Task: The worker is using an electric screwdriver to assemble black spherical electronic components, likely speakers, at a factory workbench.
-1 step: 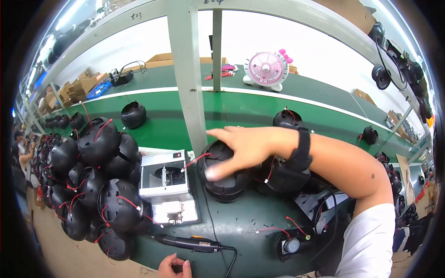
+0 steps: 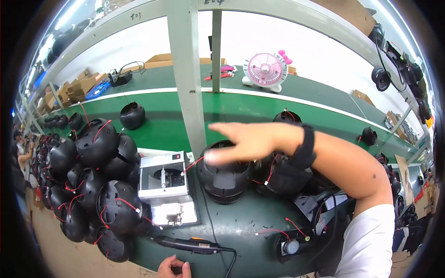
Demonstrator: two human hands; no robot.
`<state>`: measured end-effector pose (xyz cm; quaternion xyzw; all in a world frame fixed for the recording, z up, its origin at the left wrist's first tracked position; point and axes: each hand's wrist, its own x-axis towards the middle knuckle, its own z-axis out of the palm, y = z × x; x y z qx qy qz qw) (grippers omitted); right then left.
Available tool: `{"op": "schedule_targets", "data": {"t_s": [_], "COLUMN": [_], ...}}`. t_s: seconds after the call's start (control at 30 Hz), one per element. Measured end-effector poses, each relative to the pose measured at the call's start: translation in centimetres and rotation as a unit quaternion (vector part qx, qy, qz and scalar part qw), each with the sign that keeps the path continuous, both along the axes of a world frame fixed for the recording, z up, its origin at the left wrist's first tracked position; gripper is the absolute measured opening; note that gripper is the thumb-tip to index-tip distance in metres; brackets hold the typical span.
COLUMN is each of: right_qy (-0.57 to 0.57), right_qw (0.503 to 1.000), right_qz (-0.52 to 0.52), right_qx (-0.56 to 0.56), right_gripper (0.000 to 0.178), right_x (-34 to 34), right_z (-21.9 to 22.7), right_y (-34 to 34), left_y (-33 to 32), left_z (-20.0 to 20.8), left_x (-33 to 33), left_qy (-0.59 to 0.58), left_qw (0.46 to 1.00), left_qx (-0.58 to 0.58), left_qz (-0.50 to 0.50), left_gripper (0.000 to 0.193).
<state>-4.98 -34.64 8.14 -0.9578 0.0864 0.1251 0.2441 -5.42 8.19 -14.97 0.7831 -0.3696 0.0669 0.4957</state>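
Observation:
My right hand (image 2: 248,144) is stretched out over a black round shell (image 2: 225,180) on the bench, its fingers spread and nothing seen in them. Its thumb overlaps the shell's upper part in view; whether it touches, I cannot tell. A red wire (image 2: 193,164) runs from beside the thumb toward a silver metal fixture (image 2: 163,190). By the bench's near edge my left hand (image 2: 172,268) is loosely curled, thumb and forefinger apart, with nothing visible between them. Above it lies a black electric screwdriver (image 2: 185,244) with a cable.
Many black shells (image 2: 118,206) with red wires are piled at the left. Another shell (image 2: 285,176) sits under my right wrist. A small speaker (image 2: 291,247) lies at the near right. Behind the post (image 2: 185,69) are a green conveyor (image 2: 162,118) and a pink-and-white fan (image 2: 265,70).
My right hand has lifted up and slightly away from the black shell, its thumb now higher. The left hand has barely moved.

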Motion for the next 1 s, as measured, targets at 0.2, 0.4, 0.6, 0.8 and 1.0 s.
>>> {"op": "schedule_targets", "data": {"t_s": [0.2,0.4,0.6,0.8,1.0], "right_qy": [-0.053,0.144,0.1,0.113,-0.007], "right_qw": [0.966,0.906,0.899,0.895,0.943], "right_qz": [-0.206,-0.373,-0.413,-0.417,-0.285], "right_qx": [-0.148,-0.141,-0.105,-0.112,-0.172], "right_gripper": [0.105,0.143,0.122,0.107,0.11], "right_x": [-2.4,-8.5,-7.4,-5.8,-3.5], "right_z": [1.4,-6.6,-9.6,-4.6,0.0], "right_y": [-15.0,-23.6,-24.0,-22.8,-15.3], "left_y": [0.5,0.5,0.7,-0.3,0.8], "left_z": [-0.6,0.1,-0.2,0.6,-1.1], "left_x": [0.0,-0.2,0.2,1.0,0.6], "left_qy": [0.023,-0.004,-0.011,-0.039,-0.035], "left_qw": [1.0,1.0,0.999,0.999,0.999], "left_qx": [-0.006,0.007,0.048,0.014,0.0], "left_qz": [-0.002,-0.013,-0.002,-0.006,0.001], "left_gripper": [0.037,0.035,0.033,0.039,0.039]}}
